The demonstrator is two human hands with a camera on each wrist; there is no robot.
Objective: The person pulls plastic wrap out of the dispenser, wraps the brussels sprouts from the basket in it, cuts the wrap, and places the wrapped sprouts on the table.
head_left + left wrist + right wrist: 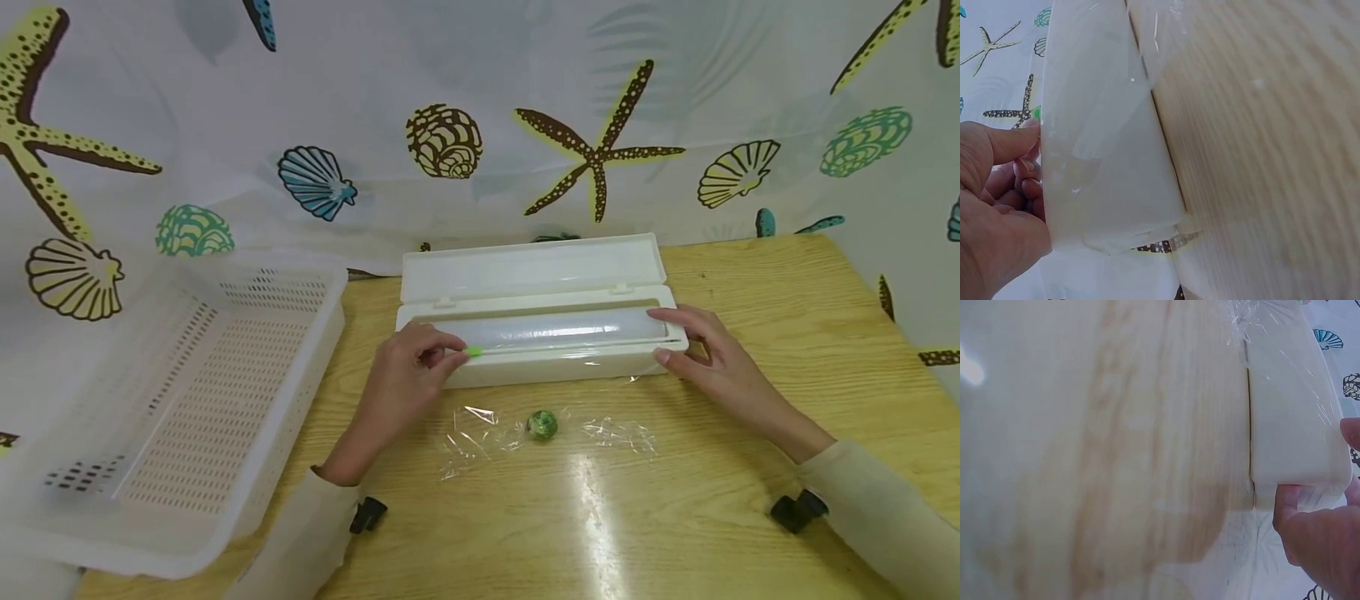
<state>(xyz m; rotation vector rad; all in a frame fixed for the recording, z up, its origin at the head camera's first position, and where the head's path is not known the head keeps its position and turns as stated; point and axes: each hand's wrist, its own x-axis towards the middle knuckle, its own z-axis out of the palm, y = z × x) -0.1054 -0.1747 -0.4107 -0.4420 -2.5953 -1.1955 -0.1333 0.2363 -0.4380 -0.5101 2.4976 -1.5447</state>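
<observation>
A white cling film dispenser (pixel 555 369) lies across the table with its lid (pixel 532 271) tipped back, and a roll of clear film (pixel 540 329) sits inside. My left hand (pixel 405 367) pinches the small green slide cutter (pixel 472 352) between thumb and index finger, near the left end of the front edge. At the other end, my right hand (pixel 712 350) grips the dispenser's corner, thumb in front and fingers over the top. Film drapes down the front wall, also visible in the left wrist view. Before the dispenser, a small green Brussels sprout (pixel 542 425) rests among crinkled film (pixel 622 435).
A white perforated plastic basket (pixel 300 400) stands at the left of the wooden table (pixel 825 333). Behind hangs a white cloth (pixel 495 50) printed with shells and starfish, close to the lid's back edge.
</observation>
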